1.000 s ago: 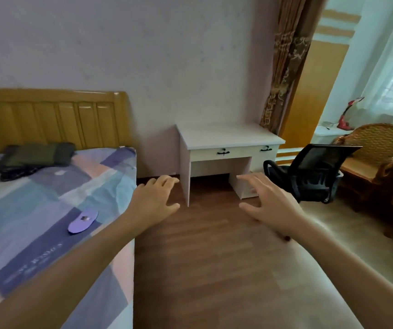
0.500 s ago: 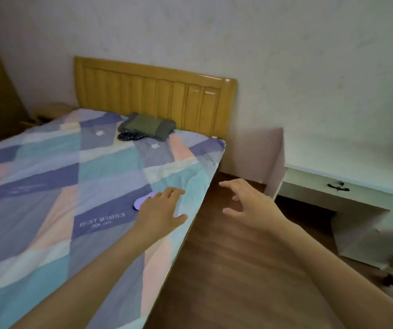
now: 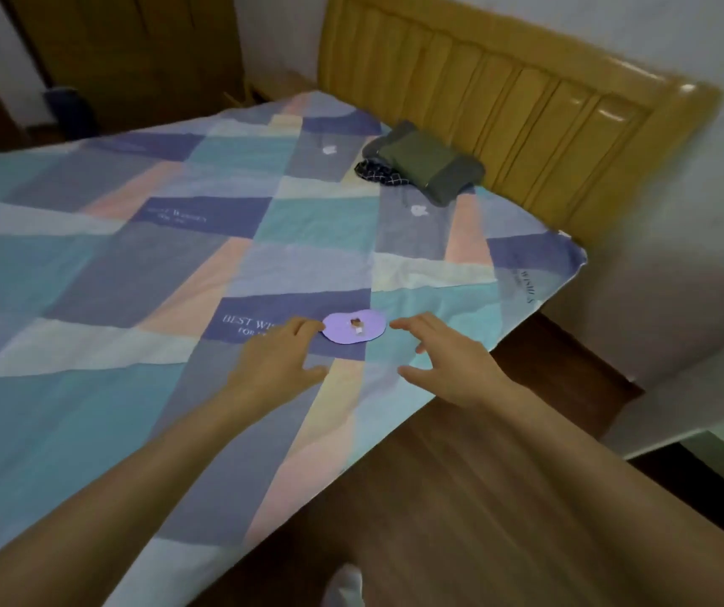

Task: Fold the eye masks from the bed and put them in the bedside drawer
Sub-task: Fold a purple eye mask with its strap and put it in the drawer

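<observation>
Both hands reach out over the bed in the head view, palms down, fingers loosely spread and holding nothing. On the near side of the purple eye mask (image 3: 353,327), the left hand (image 3: 276,360) has its fingertips at the mask's left edge; whether they touch it cannot be told. Just to the mask's right, the right hand (image 3: 448,360) hovers with its fingers splayed wide and its fingertips a little short of the mask's right edge.

That mask lies flat on the patchwork bedspread (image 3: 132,265), near the bed's right edge, partly over a dark blue patch with white lettering. A small brownish and white detail sits at its middle, too blurred to identify. Only 1 mask is visible.

Further up the bed, a folded pile of dark green and grey cloth (image 3: 428,166) rests close to the yellow wooden headboard (image 3: 504,94), with a dark checked piece at its left end. Brown wooden flooring (image 3: 461,497) runs along the right side of the bed, and a white furniture edge (image 3: 701,396) shows at the far right.
</observation>
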`<control>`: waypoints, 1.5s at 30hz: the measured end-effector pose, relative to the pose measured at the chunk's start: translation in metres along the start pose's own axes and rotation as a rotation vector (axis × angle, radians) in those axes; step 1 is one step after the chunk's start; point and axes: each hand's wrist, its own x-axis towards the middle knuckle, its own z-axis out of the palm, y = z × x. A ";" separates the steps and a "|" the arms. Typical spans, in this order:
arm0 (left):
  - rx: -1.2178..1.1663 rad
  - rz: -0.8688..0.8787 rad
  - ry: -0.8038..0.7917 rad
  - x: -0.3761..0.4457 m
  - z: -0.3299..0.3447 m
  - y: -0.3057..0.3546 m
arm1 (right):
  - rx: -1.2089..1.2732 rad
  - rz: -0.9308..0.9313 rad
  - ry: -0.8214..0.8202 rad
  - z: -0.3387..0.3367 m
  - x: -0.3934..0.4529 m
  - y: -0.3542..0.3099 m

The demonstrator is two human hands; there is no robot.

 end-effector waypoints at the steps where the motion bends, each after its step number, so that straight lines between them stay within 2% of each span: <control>1: 0.009 -0.008 -0.020 0.015 0.007 0.000 | 0.002 0.001 -0.015 0.001 0.013 0.011; 11: -0.015 -0.189 -0.085 0.156 0.082 0.016 | 0.037 -0.049 -0.222 0.025 0.155 0.148; 19: -0.186 -0.443 -0.180 0.234 0.170 0.002 | 0.047 -0.121 -0.497 0.115 0.271 0.214; 24: -0.259 -0.521 -0.213 0.272 0.231 -0.036 | 0.069 -0.092 -0.586 0.189 0.314 0.236; 27: -0.333 -0.516 -0.221 0.306 0.268 -0.060 | 0.102 -0.033 -0.580 0.231 0.335 0.246; 30: -0.377 -0.410 -0.146 0.339 0.295 -0.077 | 0.160 0.006 -0.567 0.264 0.348 0.251; 33: -0.273 -0.308 -0.170 0.363 0.313 -0.090 | 0.204 0.030 -0.551 0.286 0.354 0.256; 36: -0.178 -0.285 -0.222 0.372 0.327 -0.099 | 0.257 0.075 -0.497 0.300 0.356 0.259; 39: -0.160 -0.304 -0.173 0.370 0.335 -0.101 | 0.339 0.101 -0.458 0.306 0.355 0.261; 42: -0.325 -0.435 -0.204 0.367 0.333 -0.100 | 0.419 0.137 -0.405 0.306 0.350 0.257; 45: -0.609 -0.488 -0.256 0.359 0.328 -0.098 | 0.523 0.163 -0.333 0.304 0.346 0.250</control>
